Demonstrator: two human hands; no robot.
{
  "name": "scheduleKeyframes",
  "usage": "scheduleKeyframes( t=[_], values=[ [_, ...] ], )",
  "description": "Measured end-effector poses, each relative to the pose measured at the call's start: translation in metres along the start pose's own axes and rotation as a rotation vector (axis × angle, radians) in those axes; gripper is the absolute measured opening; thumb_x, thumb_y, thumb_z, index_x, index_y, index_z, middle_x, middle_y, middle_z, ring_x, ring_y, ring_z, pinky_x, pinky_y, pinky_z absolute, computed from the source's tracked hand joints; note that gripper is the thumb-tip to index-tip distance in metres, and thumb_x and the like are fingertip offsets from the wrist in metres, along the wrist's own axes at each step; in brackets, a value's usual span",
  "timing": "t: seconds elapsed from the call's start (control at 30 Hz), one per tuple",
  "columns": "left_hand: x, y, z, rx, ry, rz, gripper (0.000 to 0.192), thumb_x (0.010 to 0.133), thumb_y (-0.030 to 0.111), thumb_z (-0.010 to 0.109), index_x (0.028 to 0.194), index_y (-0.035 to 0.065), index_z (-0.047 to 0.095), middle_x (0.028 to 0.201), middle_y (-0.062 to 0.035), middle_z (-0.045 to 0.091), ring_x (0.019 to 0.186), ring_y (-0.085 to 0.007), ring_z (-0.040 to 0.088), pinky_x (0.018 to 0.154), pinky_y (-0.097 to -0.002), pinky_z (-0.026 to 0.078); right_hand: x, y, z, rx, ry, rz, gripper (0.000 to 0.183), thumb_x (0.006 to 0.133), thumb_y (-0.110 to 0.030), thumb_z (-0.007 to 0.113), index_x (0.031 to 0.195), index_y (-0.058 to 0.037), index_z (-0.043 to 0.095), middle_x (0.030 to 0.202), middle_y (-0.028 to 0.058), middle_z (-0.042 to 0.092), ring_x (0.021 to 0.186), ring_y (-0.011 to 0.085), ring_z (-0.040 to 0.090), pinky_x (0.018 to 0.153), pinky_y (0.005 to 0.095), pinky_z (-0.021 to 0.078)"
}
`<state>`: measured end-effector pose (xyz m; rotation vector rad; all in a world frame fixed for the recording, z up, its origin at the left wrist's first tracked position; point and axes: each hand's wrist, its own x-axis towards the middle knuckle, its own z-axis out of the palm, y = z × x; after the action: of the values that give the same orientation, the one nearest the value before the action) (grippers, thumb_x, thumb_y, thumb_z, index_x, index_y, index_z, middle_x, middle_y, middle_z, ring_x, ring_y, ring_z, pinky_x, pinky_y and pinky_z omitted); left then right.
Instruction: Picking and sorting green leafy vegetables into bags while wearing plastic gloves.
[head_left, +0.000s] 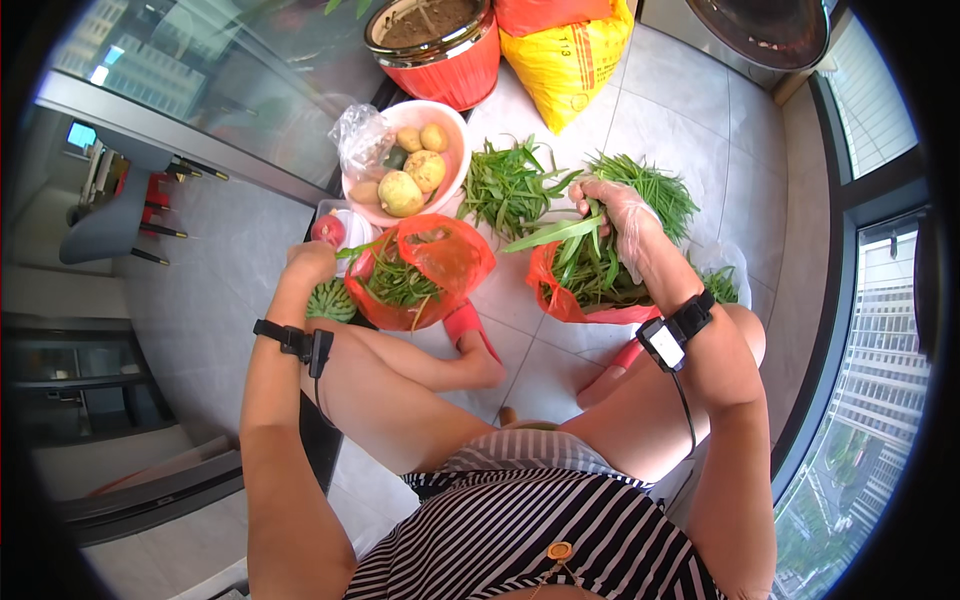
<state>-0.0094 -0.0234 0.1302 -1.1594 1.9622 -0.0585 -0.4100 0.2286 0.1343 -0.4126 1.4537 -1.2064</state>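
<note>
My right hand (622, 217), in a clear plastic glove, grips leafy green stems (581, 232) with long narrow leaves. It is over a red plastic bag (551, 289) filled with similar greens. My left hand (311, 262) has curled fingers beside a round red fruit or vegetable (328, 229). A green tip lies against its edge; whether the fingers hold it is hidden. Close by, another red plastic bag (457, 255) contains cut greens and stems (397, 281). On the tiles ahead lie a loose pile of leafy greens (510, 187) and a bunch of thin green stalks (652, 187).
A pink basin (459, 154) holds potatoes and other produce, with a clear plastic bag (360, 139) at its rim. Behind stand a red plant pot (442, 75) and a yellow sack (562, 71). A small watermelon (330, 301) is by my left knee. Windows (862, 315) line the right.
</note>
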Motion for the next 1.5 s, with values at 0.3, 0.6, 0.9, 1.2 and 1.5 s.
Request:
scheduleKeyframes(
  t=[0.3,0.6,0.9,1.2,1.5],
  values=[
    [0.054,0.079,0.009,-0.107,0.024,0.433,0.032,0.081,0.024,0.057,0.103,0.0039,0.067,0.108,-0.017,0.066,0.1,-0.0304,0.064,0.083,-0.0412,0.051,0.003,0.006,-0.004,0.031,0.059,0.038,0.021,0.083,-0.025,0.053,0.066,-0.0147,0.06,0.062,-0.0065,0.051,0.049,0.0078,0.035,0.048,0.0229,0.0308],
    [0.006,0.083,-0.084,-0.205,0.392,0.321,0.027,0.081,0.027,0.06,0.084,0.0014,0.069,0.079,-0.0159,0.068,0.075,-0.0322,0.066,0.07,-0.0417,0.051,-0.001,-0.004,-0.036,0.071,0.111,0.002,0.027,0.085,-0.026,0.05,0.061,-0.0155,0.055,0.058,-0.0053,0.045,0.051,0.0084,0.034,0.049,0.0234,0.029],
    [-0.008,0.313,-0.07,-0.609,0.303,1.193,0.01,0.081,0.011,0.06,0.087,0.0042,0.064,0.084,-0.0138,0.063,0.08,-0.0321,0.063,0.072,-0.0398,0.05,-0.005,-0.007,-0.082,0.459,0.18,-0.1,0.025,0.092,-0.033,0.051,0.074,-0.0171,0.06,0.061,-0.0097,0.047,0.053,0.0056,0.032,0.049,0.0215,0.0242],
    [0.016,0.378,-0.012,0.176,0.206,0.82,0.013,0.076,0.011,0.059,0.083,0.0064,0.069,0.087,-0.0142,0.07,0.085,-0.0297,0.068,0.07,-0.042,0.052,-0.023,-0.007,-0.105,0.313,0.22,-0.052,0.023,0.086,-0.03,0.055,0.068,-0.0161,0.06,0.062,-0.0091,0.047,0.056,0.0074,0.034,0.053,0.0226,0.0279],
    [0.02,0.366,-0.025,-0.126,0.308,0.8,0.013,0.08,0.018,0.058,0.078,0.0083,0.067,0.08,-0.0158,0.067,0.08,-0.0342,0.065,0.07,-0.0455,0.05,-0.032,-0.006,-0.109,0.269,0.29,-0.069,0.032,0.091,-0.03,0.051,0.063,-0.0143,0.053,0.054,-0.0077,0.043,0.042,0.0047,0.029,0.039,0.0219,0.0228]
  ],
)
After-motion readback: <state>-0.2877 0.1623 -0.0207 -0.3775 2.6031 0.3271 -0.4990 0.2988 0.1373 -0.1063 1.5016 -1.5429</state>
